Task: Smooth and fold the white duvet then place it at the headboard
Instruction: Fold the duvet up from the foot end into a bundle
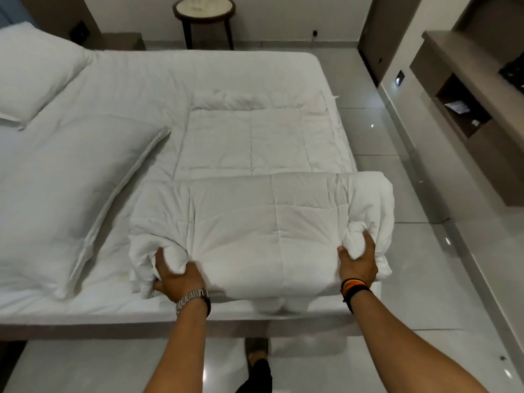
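White quilted fabric is filling the middle of the scene: the duvet (261,217), stitched into large squares, is lying folded at the near right corner of the bed (141,78). Its near half is doubled over into a thick, puffy layer that is sitting along the bed's near edge, with a little of it sagging over that edge. A flatter, thinner layer is stretching beyond it toward the far right corner. The surface is looking soft and lightly creased, bunching into tight puckers where it is being held.

The person's left hand (177,276), with a metal watch (191,299) on the wrist, is clutching the fold's left end, fingers curled into the fabric and thumb pressing on top. The right hand (358,263), wearing striped wristbands (354,287), is gripping the right end the same way, a wad of cloth squeezed between thumb and fingers.

Two white pillows are lying along the bed's left side, one near (76,188), one in the far left corner (34,69).
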`<state>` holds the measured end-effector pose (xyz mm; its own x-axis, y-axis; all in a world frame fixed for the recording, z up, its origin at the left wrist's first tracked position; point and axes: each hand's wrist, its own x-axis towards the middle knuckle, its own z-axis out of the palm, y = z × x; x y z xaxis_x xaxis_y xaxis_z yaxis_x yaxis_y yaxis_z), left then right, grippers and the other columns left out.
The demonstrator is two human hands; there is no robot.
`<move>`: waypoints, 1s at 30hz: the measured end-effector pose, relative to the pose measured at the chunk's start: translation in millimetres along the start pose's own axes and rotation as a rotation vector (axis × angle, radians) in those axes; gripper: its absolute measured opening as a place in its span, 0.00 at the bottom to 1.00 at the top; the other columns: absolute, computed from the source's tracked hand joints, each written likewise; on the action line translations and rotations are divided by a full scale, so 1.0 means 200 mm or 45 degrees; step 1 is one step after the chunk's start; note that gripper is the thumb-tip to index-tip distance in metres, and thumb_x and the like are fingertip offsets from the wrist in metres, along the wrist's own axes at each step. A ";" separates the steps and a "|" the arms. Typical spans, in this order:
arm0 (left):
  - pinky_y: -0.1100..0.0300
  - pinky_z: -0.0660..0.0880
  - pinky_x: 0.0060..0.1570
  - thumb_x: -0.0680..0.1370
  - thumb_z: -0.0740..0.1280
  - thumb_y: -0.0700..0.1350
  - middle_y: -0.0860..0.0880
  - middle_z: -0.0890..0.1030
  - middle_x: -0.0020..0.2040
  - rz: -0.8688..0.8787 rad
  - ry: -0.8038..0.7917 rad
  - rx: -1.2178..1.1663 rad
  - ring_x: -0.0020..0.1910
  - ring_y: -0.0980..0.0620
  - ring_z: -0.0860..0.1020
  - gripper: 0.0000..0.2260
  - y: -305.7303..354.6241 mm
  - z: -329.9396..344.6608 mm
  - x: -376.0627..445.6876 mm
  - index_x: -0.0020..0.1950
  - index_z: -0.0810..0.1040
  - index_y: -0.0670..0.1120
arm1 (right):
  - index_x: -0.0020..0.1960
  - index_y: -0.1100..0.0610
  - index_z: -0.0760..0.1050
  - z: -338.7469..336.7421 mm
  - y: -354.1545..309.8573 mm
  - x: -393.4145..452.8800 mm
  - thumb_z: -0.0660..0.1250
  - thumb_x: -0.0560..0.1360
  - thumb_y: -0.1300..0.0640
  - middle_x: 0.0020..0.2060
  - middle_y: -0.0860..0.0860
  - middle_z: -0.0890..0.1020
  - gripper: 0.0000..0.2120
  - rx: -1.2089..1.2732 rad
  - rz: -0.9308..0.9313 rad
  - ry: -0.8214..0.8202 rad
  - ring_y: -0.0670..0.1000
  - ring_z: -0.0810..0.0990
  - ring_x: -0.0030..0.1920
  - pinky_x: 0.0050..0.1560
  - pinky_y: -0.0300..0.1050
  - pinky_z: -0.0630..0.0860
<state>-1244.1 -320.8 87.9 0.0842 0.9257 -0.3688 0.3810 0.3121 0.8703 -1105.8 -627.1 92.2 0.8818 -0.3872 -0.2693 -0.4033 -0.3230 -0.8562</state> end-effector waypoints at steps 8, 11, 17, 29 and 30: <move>0.47 0.75 0.66 0.76 0.72 0.42 0.45 0.71 0.73 0.012 0.018 0.111 0.65 0.42 0.77 0.30 -0.33 -0.82 -0.47 0.75 0.70 0.63 | 0.79 0.43 0.64 -0.64 0.40 -0.66 0.73 0.77 0.57 0.63 0.58 0.80 0.35 -0.153 0.053 -0.115 0.62 0.78 0.63 0.60 0.49 0.73; 0.44 0.75 0.66 0.75 0.74 0.41 0.43 0.70 0.74 0.035 0.049 0.210 0.65 0.39 0.77 0.31 -0.38 -1.07 -0.53 0.75 0.70 0.61 | 0.79 0.45 0.65 -0.80 0.48 -0.85 0.74 0.76 0.57 0.63 0.57 0.81 0.34 -0.191 0.096 -0.111 0.62 0.78 0.63 0.62 0.50 0.73; 0.46 0.76 0.62 0.76 0.70 0.39 0.40 0.61 0.76 0.121 -0.020 0.174 0.56 0.39 0.75 0.33 -0.03 -0.96 -0.52 0.77 0.68 0.63 | 0.78 0.51 0.68 -0.70 0.26 -0.65 0.73 0.76 0.59 0.71 0.57 0.77 0.32 -0.073 0.000 -0.067 0.61 0.75 0.70 0.70 0.49 0.70; 0.49 0.56 0.79 0.80 0.64 0.58 0.46 0.59 0.83 0.960 -0.562 0.463 0.82 0.45 0.59 0.29 0.45 0.12 0.20 0.81 0.67 0.53 | 0.72 0.57 0.75 0.14 -0.72 0.25 0.68 0.81 0.52 0.72 0.57 0.72 0.20 -0.126 -0.598 -0.059 0.55 0.74 0.68 0.72 0.40 0.64; 0.47 0.52 0.79 0.79 0.60 0.63 0.44 0.58 0.84 0.976 -0.577 0.599 0.82 0.44 0.57 0.31 0.44 0.20 0.25 0.81 0.67 0.54 | 0.72 0.55 0.75 0.17 -0.67 0.22 0.68 0.82 0.49 0.74 0.56 0.71 0.21 -0.277 -0.743 -0.024 0.55 0.70 0.73 0.79 0.47 0.55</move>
<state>-1168.7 -254.7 133.0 0.7639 0.6423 0.0622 0.3939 -0.5405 0.7435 -1004.5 -570.8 179.9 0.9752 -0.0792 0.2067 0.1077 -0.6459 -0.7558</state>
